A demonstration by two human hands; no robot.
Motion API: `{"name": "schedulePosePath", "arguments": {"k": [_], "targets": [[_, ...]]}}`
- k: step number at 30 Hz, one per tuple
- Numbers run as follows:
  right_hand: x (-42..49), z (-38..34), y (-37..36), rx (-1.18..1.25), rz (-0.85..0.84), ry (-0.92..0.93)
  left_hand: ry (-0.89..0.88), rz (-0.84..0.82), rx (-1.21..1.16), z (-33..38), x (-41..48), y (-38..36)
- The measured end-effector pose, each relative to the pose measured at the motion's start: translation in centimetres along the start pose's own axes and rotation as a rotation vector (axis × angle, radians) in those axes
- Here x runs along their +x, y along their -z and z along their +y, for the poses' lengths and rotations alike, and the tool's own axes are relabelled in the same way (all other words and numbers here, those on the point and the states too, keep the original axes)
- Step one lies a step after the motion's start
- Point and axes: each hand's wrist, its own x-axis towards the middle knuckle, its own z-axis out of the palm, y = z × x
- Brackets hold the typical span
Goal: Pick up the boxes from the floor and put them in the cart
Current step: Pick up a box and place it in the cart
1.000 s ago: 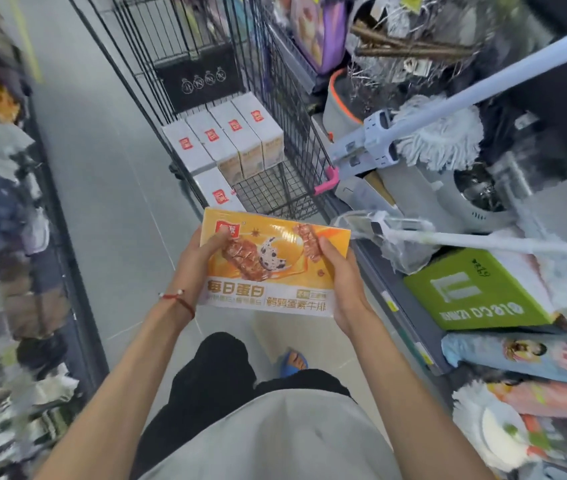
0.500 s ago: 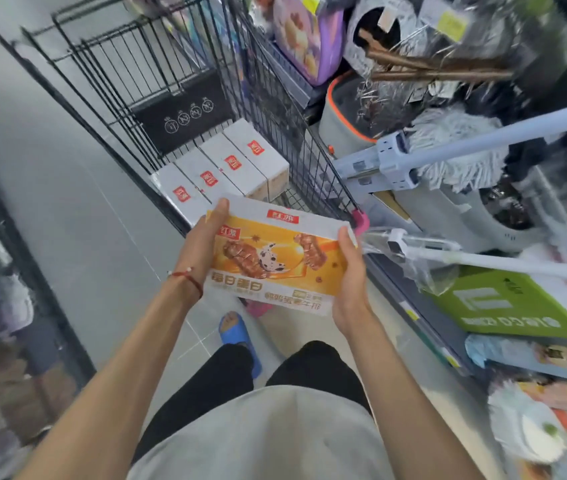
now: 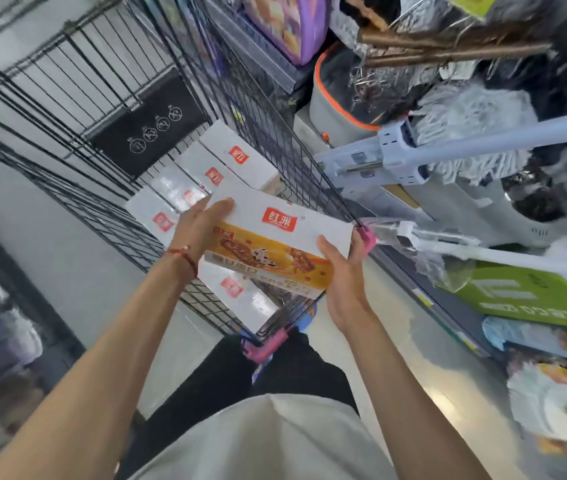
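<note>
Orange-and-white box (image 3: 276, 242), its short ends gripped by left hand (image 3: 199, 230) and right hand (image 3: 340, 271), hangs crosswise over the cart (image 3: 295, 161).

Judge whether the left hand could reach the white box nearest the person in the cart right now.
Probably not yet: the left hand holds the orange box, which is right over that near box and covers part of it. The cart's open top is otherwise no barrier.

Black wire cart (image 3: 108, 216) over grey floor (image 3: 67, 271), four white boxes (image 3: 240, 161) in a row on its mesh bottom just beyond the grip (red logos up), fifth box (image 3: 240, 296) lying right beneath the grip
</note>
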Motion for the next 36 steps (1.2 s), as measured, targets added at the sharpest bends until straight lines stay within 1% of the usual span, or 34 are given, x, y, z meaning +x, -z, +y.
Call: {"name": "schedulePosePath", "arguments": {"k": [3,7,12,16,18,20,23,28,32,36], "targets": [[1.2,0.7,0.4,-0.026,0.028,-0.007,0.004,-0.032,0.031,0.1,2.3,-0.5],[2.1,2.6,-0.3,-0.062,0.104,-0.043,0.036,-0.192,0.165,0.1,6.0,-0.5],[2.6,5.7,-3.0,-0.047,0.231,-0.062,0.006,-0.311,0.276,-0.6,11.1,-0.5],[2.9,9.0,-4.9,-0.046,0.356,-0.117,-0.026,-0.415,0.44,-2.0,13.9,0.3],[3.4,10.8,-5.4,-0.06,0.405,-0.137,-0.071,-0.442,0.571,-3.3,14.9,0.7],[4.1,12.4,-5.6,-0.076,0.439,-0.158,-0.116,-0.443,0.665,-4.7,15.8,1.1],[4.7,14.7,-5.7,-0.086,0.477,-0.182,-0.173,-0.436,0.743,-6.9,16.7,1.3],[4.9,17.9,-5.8,-0.06,0.476,-0.198,-0.262,-0.401,0.902,-9.4,18.1,1.1],[6.1,19.2,-6.3,-0.053,0.521,-0.185,-0.452,-0.349,1.062,-10.6,18.6,0.8],[6.6,20.2,-6.5,-0.095,0.562,-0.164,-0.584,-0.317,1.065,-11.5,19.3,0.8]]}}
